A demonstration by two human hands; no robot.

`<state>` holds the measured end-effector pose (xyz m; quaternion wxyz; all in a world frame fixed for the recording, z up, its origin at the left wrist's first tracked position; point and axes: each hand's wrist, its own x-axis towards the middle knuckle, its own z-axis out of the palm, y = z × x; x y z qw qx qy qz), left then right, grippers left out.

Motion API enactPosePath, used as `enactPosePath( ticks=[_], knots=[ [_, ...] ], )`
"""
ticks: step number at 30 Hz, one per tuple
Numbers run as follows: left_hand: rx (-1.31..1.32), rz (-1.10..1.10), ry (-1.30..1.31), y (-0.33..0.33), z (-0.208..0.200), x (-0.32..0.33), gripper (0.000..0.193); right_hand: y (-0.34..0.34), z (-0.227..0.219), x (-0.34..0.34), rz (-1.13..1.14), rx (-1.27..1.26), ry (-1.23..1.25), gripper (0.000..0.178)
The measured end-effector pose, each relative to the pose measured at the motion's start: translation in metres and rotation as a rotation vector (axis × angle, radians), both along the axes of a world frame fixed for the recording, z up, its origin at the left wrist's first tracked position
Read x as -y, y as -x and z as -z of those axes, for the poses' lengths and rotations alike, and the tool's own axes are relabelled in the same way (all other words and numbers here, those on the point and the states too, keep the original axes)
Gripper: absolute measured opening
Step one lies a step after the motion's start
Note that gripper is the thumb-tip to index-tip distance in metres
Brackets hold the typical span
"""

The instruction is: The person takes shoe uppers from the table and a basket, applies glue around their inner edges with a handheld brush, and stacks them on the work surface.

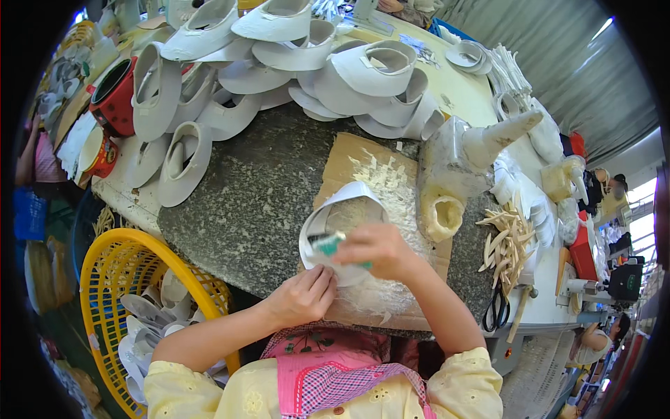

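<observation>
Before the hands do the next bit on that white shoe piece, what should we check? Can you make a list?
1. Left hand steadies the white shoe piece at its lower edge: ok.
2. Right hand has a grip on the small green tool: ok.
3. Piece rests over the cardboard sheet, not the bare stone slab: ok.
4. Whether the tool's tip touches the piece: cannot tell, fingers hide it.
5. Yellow basket of pieces sits by the left arm: ok.
6. Pile of white shoe pieces lies apart from the hands: ok.
</observation>
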<state>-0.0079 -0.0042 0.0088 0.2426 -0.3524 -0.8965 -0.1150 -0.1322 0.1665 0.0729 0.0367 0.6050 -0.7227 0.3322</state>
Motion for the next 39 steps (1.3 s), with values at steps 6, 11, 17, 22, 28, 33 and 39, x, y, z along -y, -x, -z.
enactPosePath(
  ticks=[6,11,17,22,28,33,39],
  knots=[
    [-0.002,-0.006,-0.018,-0.002,0.003,-0.002,0.028,-0.001,-0.010,-0.016,0.038,0.202,-0.077,0.023],
    [-0.024,-0.037,0.012,-0.004,0.000,-0.004,0.024,-0.001,-0.006,-0.027,-0.109,0.104,-0.254,0.022],
    [0.053,-0.029,-0.017,-0.003,-0.002,-0.004,0.020,-0.001,-0.026,-0.016,0.000,0.182,-0.070,0.019],
    [0.142,-0.029,-0.026,0.000,-0.004,-0.002,0.016,-0.003,-0.023,-0.035,-0.026,0.260,-0.120,0.013],
    [0.425,-0.158,-0.435,0.035,-0.035,0.016,0.009,-0.055,0.045,-0.122,0.250,1.029,0.526,0.012],
    [0.447,-0.330,-0.815,0.094,-0.101,0.042,0.007,-0.087,0.102,-0.140,0.379,1.317,0.680,0.012],
    [0.267,-0.317,-1.004,0.148,-0.195,0.061,0.007,-0.079,0.098,-0.144,0.306,1.468,0.830,0.015]
  ],
)
